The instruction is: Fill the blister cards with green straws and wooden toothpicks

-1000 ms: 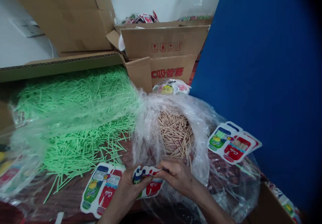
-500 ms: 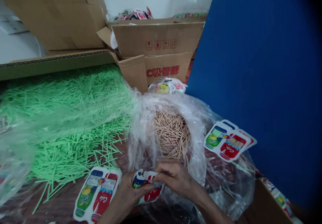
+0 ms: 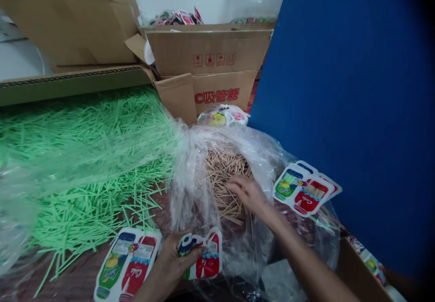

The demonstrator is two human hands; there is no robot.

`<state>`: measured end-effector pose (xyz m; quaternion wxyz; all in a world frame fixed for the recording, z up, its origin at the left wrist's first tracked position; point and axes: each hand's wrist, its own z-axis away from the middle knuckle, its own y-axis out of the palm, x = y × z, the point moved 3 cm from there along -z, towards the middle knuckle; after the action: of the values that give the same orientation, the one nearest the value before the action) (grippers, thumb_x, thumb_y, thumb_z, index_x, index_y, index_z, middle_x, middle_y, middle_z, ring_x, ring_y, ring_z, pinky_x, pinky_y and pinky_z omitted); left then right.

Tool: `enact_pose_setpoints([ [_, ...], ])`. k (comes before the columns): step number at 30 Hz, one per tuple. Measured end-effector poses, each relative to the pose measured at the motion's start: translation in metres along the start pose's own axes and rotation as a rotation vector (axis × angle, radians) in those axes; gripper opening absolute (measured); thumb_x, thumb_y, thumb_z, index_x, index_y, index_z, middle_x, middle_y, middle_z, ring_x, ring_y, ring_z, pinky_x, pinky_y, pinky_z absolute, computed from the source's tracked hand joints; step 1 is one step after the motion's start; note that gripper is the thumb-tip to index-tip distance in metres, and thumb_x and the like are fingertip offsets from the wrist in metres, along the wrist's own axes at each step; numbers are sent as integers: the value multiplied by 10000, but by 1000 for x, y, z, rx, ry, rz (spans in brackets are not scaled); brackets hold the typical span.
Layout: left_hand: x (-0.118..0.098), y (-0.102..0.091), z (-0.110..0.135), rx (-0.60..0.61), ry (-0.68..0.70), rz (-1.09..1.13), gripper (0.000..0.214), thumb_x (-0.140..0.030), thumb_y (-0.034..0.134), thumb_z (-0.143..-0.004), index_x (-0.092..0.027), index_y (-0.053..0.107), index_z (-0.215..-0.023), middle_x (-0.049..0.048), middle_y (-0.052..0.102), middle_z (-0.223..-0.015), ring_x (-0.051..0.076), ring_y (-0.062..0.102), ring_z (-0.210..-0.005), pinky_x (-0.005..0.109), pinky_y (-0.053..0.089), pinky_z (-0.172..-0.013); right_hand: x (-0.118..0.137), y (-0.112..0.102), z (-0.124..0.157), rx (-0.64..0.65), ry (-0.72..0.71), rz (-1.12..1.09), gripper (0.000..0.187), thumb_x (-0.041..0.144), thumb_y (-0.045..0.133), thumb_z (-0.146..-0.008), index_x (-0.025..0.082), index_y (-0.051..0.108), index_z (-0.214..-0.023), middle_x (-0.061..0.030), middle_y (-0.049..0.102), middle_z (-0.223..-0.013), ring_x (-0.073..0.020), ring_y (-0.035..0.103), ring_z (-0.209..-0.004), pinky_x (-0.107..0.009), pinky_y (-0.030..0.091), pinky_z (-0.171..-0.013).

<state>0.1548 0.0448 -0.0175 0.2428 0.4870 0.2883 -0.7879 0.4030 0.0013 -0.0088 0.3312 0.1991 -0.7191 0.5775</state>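
Note:
My left hand (image 3: pixel 176 256) is closed on the edge of a bottle-shaped printed packet (image 3: pixel 208 266), with a green half and a red "Cola" half; its top is bent. My right hand (image 3: pixel 245 192) reaches over a heap of thin brown sticks (image 3: pixel 226 166) inside a clear plastic bag (image 3: pixel 193 179). Its fingers are drawn together at the sticks; whatever lies between them is hidden. Left of my left hand, a similar packet (image 3: pixel 127 263) lies flat on the table. More packets (image 3: pixel 304 189) are stacked on the right, with sticks showing through their windows.
Bright green sticks (image 3: pixel 102 157) spill from a plastic-lined carton (image 3: pixel 74 84) at left. Behind the bag stand a carton with red print (image 3: pixel 217 57) and a bag of printed pieces (image 3: pixel 223 115). A blue panel (image 3: pixel 340 103) borders the right side, with an open box (image 3: pixel 363 270) below.
My right hand has let go of the packet and moved up and forward to the brown sticks. My left hand still holds the packet, now more fully visible. The view has shifted slightly.

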Motion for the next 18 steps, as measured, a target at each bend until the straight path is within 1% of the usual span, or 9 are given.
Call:
enact_pose_setpoints([
  [1, 0, 0, 1, 15, -16, 1, 208, -376, 705, -697, -174, 684, -650, 4, 628, -608, 170, 540, -602, 221, 446, -556, -12, -10, -11, -80, 38, 219, 245, 294, 431, -954, 180, 643, -910, -64, 648, -907, -188, 566, -845, -307, 400, -769],
  [2, -1, 0, 2, 32, -37, -2, 217, -385, 697, -705, -174, 688, -653, 4, 630, -607, 171, 544, -603, 219, 446, -554, -23, -18, -22, -105, 61, 434, 225, 258, 445, -941, 176, 650, -897, -94, 643, -937, -219, 548, -889, -343, 377, -797],
  [3, -2, 0, 2, 43, -58, -1, 222, -390, 691, -713, -175, 691, -655, 2, 631, -605, 170, 548, -603, 217, 446, -555, -32, -22, -32, -79, 27, 599, 215, 214, 446, -931, 179, 656, -899, -108, 637, -970, -242, 527, -930, -368, 355, -813],
  [5, -2, 0, 3, 46, -86, 23, 217, -391, 693, -712, -180, 697, -659, -3, 633, -601, 171, 557, -604, 215, 450, -561, -46, -25, -48, -21, -55, 822, 213, 158, 450, -911, 189, 659, -944, -120, 616, -1028, -266, 489, -973, -395, 324, -820],
  [7, 0, 0, 2, 50, -111, 56, 211, -389, 703, -701, -185, 697, -650, -7, 634, -593, 172, 566, -599, 215, 453, -560, -55, -25, -58, -2, -120, 951, 231, 138, 448, -903, 194, 653, -993, -125, 594, -1060, -278, 460, -989, -408, 307, -819],
  [9, 4, 0, 2, 60, -146, 95, 213, -389, 710, -693, -185, 687, -635, -6, 638, -591, 173, 573, -591, 217, 455, -555, -61, -23, -64, -8, -158, 1027, 240, 146, 443, -905, 200, 651, -1013, -130, 573, -1103, -290, 436, -1013, -418, 294, -824],
  [12, 12, 0, 1, 76, -211, 155, 237, -393, 722, -685, -175, 659, -618, -1, 640, -590, 169, 578, -577, 219, 451, -539, -67, -20, -68, -4, -201, 1066, 250, 160, 438, -914, 223, 656, -1018, -122, 548, -1183, -299, 407, -1070, -433, 275, -857],
  [15, 17, 1, 0, 84, -242, 198, 254, -396, 741, -678, -168, 642, -625, -1, 639, -599, 159, 579, -569, 217, 449, -527, -74, -19, -70, -14, -220, 1055, 262, 160, 433, -918, 233, 652, -1043, -109, 537, -1236, -296, 384, -1125, -446, 250, -905],
  [18, 21, 1, -1, 76, -244, 264, 247, -381, 758, -675, -164, 641, -657, 5, 663, -638, 162, 602, -596, 226, 470, -556, -79, -20, -71, -12, -231, 991, 261, 166, 449, -915, 241, 647, -1067, -89, 523, -1297, -295, 354, -1181, -449, 232, -930],
])
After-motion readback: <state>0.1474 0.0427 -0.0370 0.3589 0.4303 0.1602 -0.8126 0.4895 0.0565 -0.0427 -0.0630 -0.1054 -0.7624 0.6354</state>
